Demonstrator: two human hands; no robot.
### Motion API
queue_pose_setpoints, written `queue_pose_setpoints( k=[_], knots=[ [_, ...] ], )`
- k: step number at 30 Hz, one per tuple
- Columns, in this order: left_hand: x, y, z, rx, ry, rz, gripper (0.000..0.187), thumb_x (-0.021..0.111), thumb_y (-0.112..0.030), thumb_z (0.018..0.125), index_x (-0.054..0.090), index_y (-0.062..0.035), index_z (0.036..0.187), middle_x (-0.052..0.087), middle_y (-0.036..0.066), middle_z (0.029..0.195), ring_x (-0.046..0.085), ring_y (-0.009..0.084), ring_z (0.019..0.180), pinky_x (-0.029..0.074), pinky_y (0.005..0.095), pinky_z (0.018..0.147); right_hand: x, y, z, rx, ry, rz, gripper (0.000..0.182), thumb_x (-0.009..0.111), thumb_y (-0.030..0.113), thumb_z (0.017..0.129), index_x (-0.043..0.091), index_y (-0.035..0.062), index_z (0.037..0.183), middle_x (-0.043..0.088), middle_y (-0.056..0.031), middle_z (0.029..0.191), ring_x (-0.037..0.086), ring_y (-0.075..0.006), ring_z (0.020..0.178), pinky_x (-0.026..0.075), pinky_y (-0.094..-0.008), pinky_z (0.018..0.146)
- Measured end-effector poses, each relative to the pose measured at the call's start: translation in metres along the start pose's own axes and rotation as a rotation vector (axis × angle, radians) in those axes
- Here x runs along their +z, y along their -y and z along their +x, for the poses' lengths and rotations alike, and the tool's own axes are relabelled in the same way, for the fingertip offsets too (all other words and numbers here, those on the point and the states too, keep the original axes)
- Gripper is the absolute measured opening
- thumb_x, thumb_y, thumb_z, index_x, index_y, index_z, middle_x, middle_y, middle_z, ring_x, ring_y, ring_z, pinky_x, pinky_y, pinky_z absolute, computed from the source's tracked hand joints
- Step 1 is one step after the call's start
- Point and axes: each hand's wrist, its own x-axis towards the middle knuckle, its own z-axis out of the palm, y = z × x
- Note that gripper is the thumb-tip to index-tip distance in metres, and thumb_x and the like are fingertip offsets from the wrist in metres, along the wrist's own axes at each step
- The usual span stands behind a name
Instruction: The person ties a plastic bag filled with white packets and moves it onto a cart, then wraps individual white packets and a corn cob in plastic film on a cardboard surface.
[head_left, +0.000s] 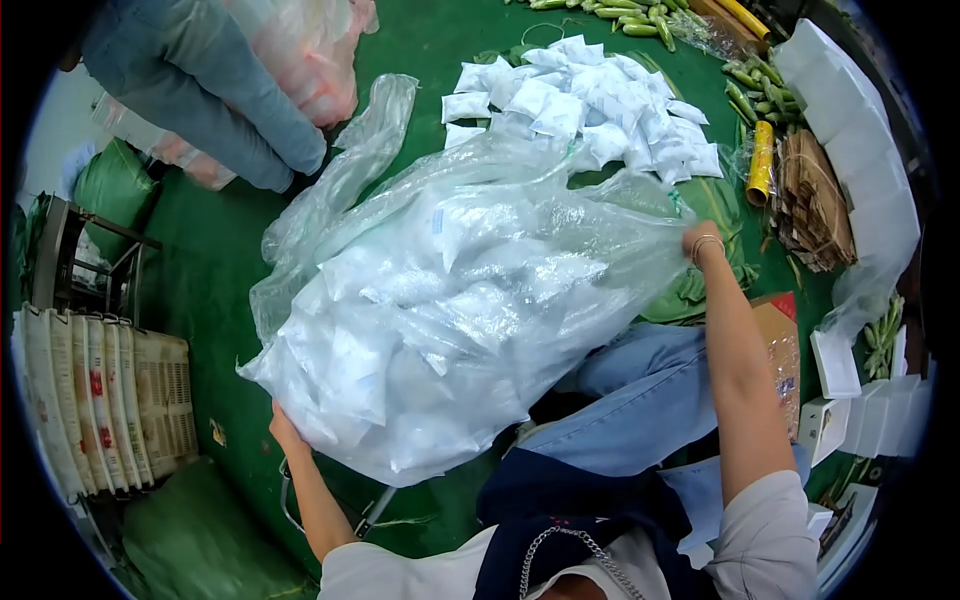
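Note:
A large clear plastic bag [470, 300] full of white packets, likely ice packs, stretches across the middle of the view, tilted over my lap. My right hand [703, 238] is closed on the gathered edge of the bag near its mouth, on the right. My left hand [287, 428] holds the bag's lower left end from beneath, its fingers mostly hidden behind the plastic. Beyond the bag's mouth lies a loose pile of white packets [590, 105], partly on green sheeting on the floor.
A person in jeans [215, 90] stands at upper left beside a pinkish plastic bag [300, 50]. Stacked crates [110, 395] and a green sack [205, 530] are on the left. On the right are green corn ears [765, 90], a yellow roll [760, 165], flattened cardboard [815, 200] and white foam boxes [850, 150].

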Motion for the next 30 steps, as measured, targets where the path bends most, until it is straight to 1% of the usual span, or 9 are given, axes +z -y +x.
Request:
queue_pose_setpoints(
  k=[1, 3, 9, 14, 16, 24, 26, 28, 30],
  knots=[
    [0.004, 0.003, 0.008, -0.004, 0.004, -0.004, 0.049, 0.053, -0.032, 0.093, 0.054, 0.01, 0.118, 0.06, 0.018, 0.113, 0.06, 0.0263, 0.094, 0.049, 0.0371, 0.082, -0.004, 0.0, -0.004, 0.0, -0.007, -0.002, 0.016, 0.058, 0.008, 0.076, 0.068, 0.0015, 0.088, 0.068, -0.0173, 0.085, 0.067, -0.0314, 0.081, 0.053, -0.0385, 0.072],
    [0.01, 0.002, 0.022, 0.14, 0.075, 0.18, 0.039, 0.053, -0.022, 0.093, 0.057, 0.012, 0.112, 0.063, 0.017, 0.105, 0.06, 0.0232, 0.087, 0.049, 0.0353, 0.077, -0.008, 0.005, -0.015, -0.602, -0.213, -0.335, 0.025, 0.061, 0.015, 0.076, 0.063, -0.0002, 0.097, 0.066, -0.0195, 0.087, 0.066, -0.0305, 0.079, 0.052, -0.0365, 0.073],
    [0.07, -0.103, -0.06, 0.344, 0.205, 0.249, 0.031, 0.056, -0.017, 0.092, 0.06, 0.0046, 0.071, 0.057, 0.003, 0.063, 0.047, 0.0092, 0.057, 0.036, 0.0254, 0.054, -0.112, 0.01, -0.104, -0.926, 0.034, 0.033, 0.023, 0.061, 0.015, 0.078, 0.061, -0.0019, 0.094, 0.067, -0.0174, 0.087, 0.066, -0.0271, 0.081, 0.052, -0.0337, 0.075],
    [0.099, -0.122, -0.098, 0.518, 0.213, 0.054, 0.04, 0.055, -0.027, 0.095, 0.055, -0.0007, 0.065, 0.049, -0.002, 0.059, 0.04, 0.0065, 0.054, 0.029, 0.0244, 0.05, -0.158, -0.109, -0.078, -0.668, -0.05, -0.04, 0.02, 0.06, 0.014, 0.079, 0.061, -0.0022, 0.091, 0.065, -0.012, 0.075, 0.062, -0.0205, 0.069, 0.049, -0.0318, 0.066],
    [0.102, -0.084, -0.046, 0.432, 0.251, 0.016, 0.038, 0.054, -0.027, 0.095, 0.058, -0.0003, 0.068, 0.054, 0.0, 0.063, 0.042, 0.0067, 0.056, 0.03, 0.0229, 0.051, -0.166, -0.15, -0.093, -0.564, 0.061, 0.047, 0.018, 0.06, 0.012, 0.08, 0.06, -0.0033, 0.09, 0.065, -0.0105, 0.073, 0.061, -0.0169, 0.063, 0.049, -0.0297, 0.062],
    [0.151, -0.023, -0.017, 0.373, -0.098, 0.159, 0.038, 0.05, -0.023, 0.095, 0.064, 0.0125, 0.097, 0.068, 0.016, 0.09, 0.064, 0.022, 0.077, 0.051, 0.0349, 0.07, -0.197, -0.338, -0.157, -0.208, -0.041, 0.223, 0.015, 0.058, 0.008, 0.083, 0.058, -0.0031, 0.094, 0.063, -0.0082, 0.08, 0.06, -0.0143, 0.072, 0.049, -0.0265, 0.065],
    [0.151, -0.022, -0.01, 0.278, 0.007, -0.083, 0.037, 0.052, -0.023, 0.094, 0.065, 0.0121, 0.093, 0.068, 0.015, 0.088, 0.063, 0.0197, 0.078, 0.051, 0.034, 0.071, -0.203, -0.334, -0.16, -0.163, -0.005, 0.248, 0.015, 0.057, 0.007, 0.084, 0.058, -0.0029, 0.095, 0.063, -0.0082, 0.082, 0.059, -0.0141, 0.074, 0.048, -0.0265, 0.067],
    [0.147, -0.021, -0.005, 0.25, 0.002, -0.042, 0.036, 0.054, -0.023, 0.093, 0.065, 0.0099, 0.086, 0.066, 0.011, 0.08, 0.06, 0.0169, 0.071, 0.05, 0.0325, 0.066, -0.206, -0.279, -0.187, -0.449, -0.269, 0.199, 0.015, 0.055, 0.006, 0.086, 0.058, -0.0026, 0.098, 0.062, -0.0076, 0.086, 0.058, -0.0137, 0.077, 0.047, -0.0261, 0.074],
    [0.135, -0.017, -0.001, 0.233, 0.113, 0.093, 0.037, 0.059, -0.03, 0.091, 0.066, 0.006, 0.091, 0.063, 0.005, 0.077, 0.055, 0.0126, 0.065, 0.048, 0.0284, 0.061, -0.193, -0.14, -0.263, -0.75, -0.386, 0.333, 0.016, 0.053, 0.004, 0.087, 0.058, -0.0017, 0.101, 0.062, -0.0074, 0.088, 0.057, -0.0135, 0.082, 0.046, -0.0261, 0.078]
  ],
)
